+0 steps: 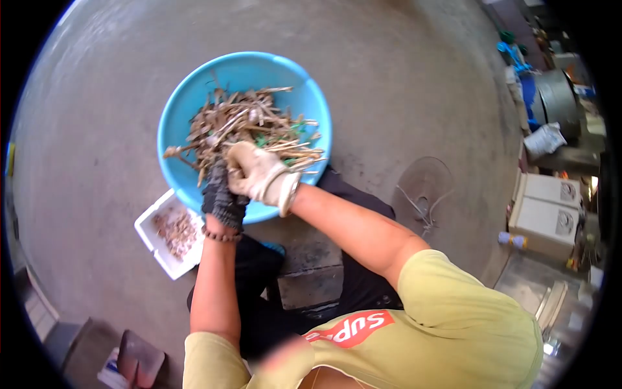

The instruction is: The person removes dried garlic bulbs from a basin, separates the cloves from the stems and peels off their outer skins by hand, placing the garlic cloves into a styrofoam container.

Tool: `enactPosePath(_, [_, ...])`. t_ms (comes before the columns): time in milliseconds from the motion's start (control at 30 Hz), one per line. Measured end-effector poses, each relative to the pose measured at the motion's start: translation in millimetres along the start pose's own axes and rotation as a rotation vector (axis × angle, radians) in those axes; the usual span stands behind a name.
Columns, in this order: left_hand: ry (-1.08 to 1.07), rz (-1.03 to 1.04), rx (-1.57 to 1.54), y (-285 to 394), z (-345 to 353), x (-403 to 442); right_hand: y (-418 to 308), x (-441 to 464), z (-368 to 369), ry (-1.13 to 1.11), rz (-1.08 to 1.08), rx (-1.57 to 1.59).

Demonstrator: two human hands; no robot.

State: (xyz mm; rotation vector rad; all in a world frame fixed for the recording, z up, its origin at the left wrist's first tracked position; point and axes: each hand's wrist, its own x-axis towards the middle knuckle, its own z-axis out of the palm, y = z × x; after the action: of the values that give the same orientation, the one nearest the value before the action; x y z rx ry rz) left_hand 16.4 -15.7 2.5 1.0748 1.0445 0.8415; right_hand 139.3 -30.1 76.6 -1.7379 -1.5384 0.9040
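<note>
My left hand (223, 196), in a dark knitted glove, and my right hand (254, 172), in a whitish glove, meet over the near side of a light-blue basin (173, 133). Their fingers are curled in and touch each other; whatever they pinch is hidden. Just beyond them lies a heap of dry brown stalks (240, 120), some with pale, bulb-like heads, with bits of green string among them. Left of my left wrist, a white foam box (146, 227) stands against the basin and contains many small pinkish-white pieces (176, 232).
A round flat disc with cords (424, 188) lies on the concrete floor (382, 84) to the right. White cartons (547, 211), a metal drum (557, 97) and other goods line the right side. A dustpan (139, 360) is at lower left.
</note>
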Motion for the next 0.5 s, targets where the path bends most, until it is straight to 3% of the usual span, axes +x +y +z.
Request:
enactPosePath(67, [0.007, -0.508, -0.663, 33, 0, 5, 1, 0, -3, -0.061, 0.157, 0.376])
enactPosePath(100, [0.060, -0.375, -0.384, 29, 1, 8, -7, 1, -10, -0.128, 0.264, 0.372])
enactPosePath(133, [0.107, -0.571, -0.606, 36, 2, 11, 6, 3, -3, -0.080, 0.196, 0.359])
enactPosePath(200, [0.299, -0.656, -0.698, 65, 20, 8, -4, 4, -12, -0.125, 0.366, 0.425])
enactPosePath(233, [0.143, -0.542, -0.533, 60, 13, 5, -2, 4, -11, -0.113, 0.336, 0.388])
enactPosePath(267, [0.146, -0.542, -0.536, 56, 8, 6, 5, 4, -7, -0.116, 0.336, 0.386])
enactPosePath(333, [0.077, -0.628, -0.397, 54, 3, 8, 21, 5, 3, -0.022, 0.108, 0.351])
enactPosePath(367, [0.052, -0.569, -0.263, 57, 6, 8, 24, 5, 6, -0.011, 0.075, 0.388])
enactPosePath(500, [0.047, -0.395, -0.307, 48, 7, 3, 8, 0, 1, -0.041, 0.130, 0.314])
